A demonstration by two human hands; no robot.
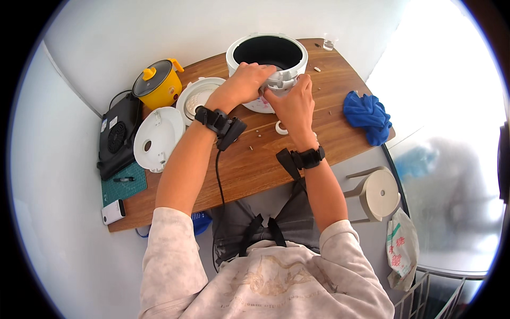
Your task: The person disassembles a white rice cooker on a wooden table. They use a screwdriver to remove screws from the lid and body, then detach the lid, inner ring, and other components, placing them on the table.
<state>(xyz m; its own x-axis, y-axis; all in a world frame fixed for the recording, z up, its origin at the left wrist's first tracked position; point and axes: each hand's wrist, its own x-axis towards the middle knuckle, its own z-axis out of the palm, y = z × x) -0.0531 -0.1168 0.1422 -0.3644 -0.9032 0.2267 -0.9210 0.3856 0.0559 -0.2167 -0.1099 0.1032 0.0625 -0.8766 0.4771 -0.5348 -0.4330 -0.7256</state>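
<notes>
A white rice cooker body (294,58) with a dark inside stands lidless near the table's far edge. My left hand (245,84) is closed over its near rim, the fingertips reaching to the inner edge. Beside it, my right hand (295,106) grips the front of the cooker just below the rim, thumb toward the left hand. A whitish fitting (282,80) juts from the rim between the hands; my fingers partly hide it. To the left lie a round white lid shell (169,126) with a hole and a white lid part (187,95) with a pale inner disc.
At the left stand a yellow electric pot (162,95) and a black cooktop (123,114). A green mat (139,179) and a white device (113,212) lie nearer. A small white ring (281,127) and several tiny bits lie centrally. At right are a blue cloth (366,114), a glass (329,43) and a stool (380,194).
</notes>
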